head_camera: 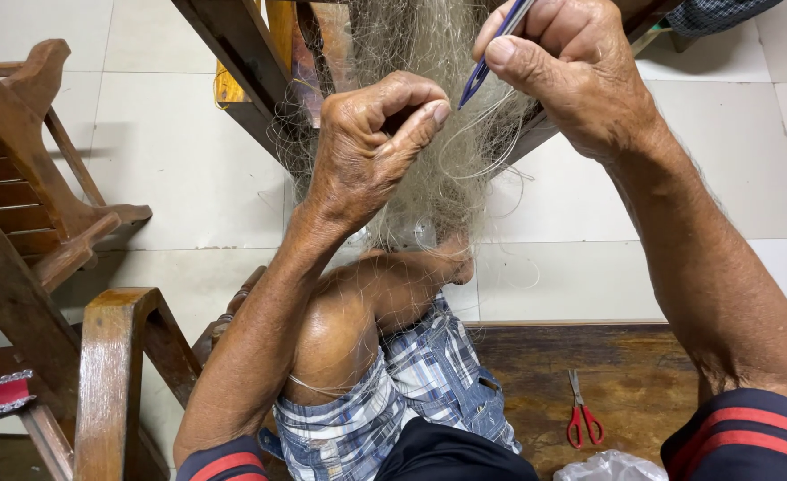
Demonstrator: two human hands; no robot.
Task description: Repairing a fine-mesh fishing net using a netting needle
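A fine pale fishing net [429, 178] hangs from dark wooden furniture at the top and drapes down over my bent knee [335, 343]. My left hand [371, 142] is curled in the middle of the view, pinching the net's mesh between thumb and fingers. My right hand [567, 67] is at the upper right and grips a slim blue netting needle [491, 55], its tip pointing toward my left hand. Thin loops of clear line trail between the two hands.
Red-handled scissors [582, 417] lie on the dark wooden bench [660, 365] at the lower right, beside a clear plastic bag [609, 467]. A wooden chair [37, 205] stands at the left and a wooden armrest [113, 374] at the lower left. The floor is pale tile [171, 160].
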